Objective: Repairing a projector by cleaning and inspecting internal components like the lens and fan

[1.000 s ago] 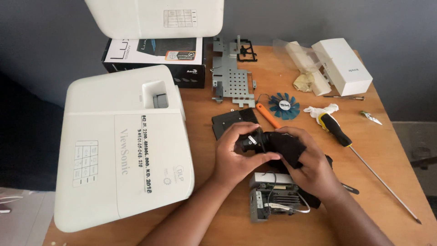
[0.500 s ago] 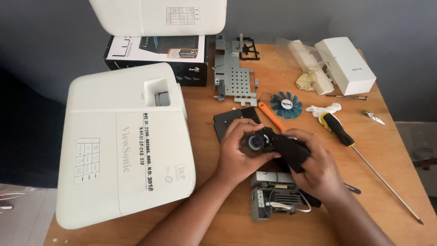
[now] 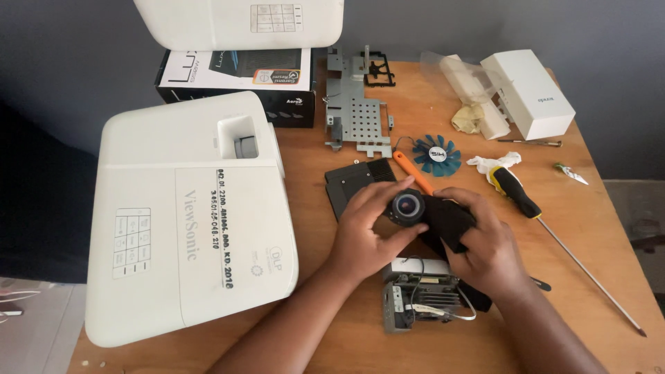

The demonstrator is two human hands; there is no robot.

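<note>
Since a second ago the round glass lens [image 3: 409,205] has turned up into view. Left hand [image 3: 367,232] and right hand [image 3: 485,242] curl their fingers round its matte black housing above the wooden table [image 3: 596,228], beside the smooth white projector [image 3: 187,215].

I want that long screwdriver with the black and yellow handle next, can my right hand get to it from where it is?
Probably yes. The screwdriver lies in the open on the table, just beyond the right hand, with nothing on top of it. But that hand is holding the black lens assembly together with the left hand, so it must let go first.
</note>
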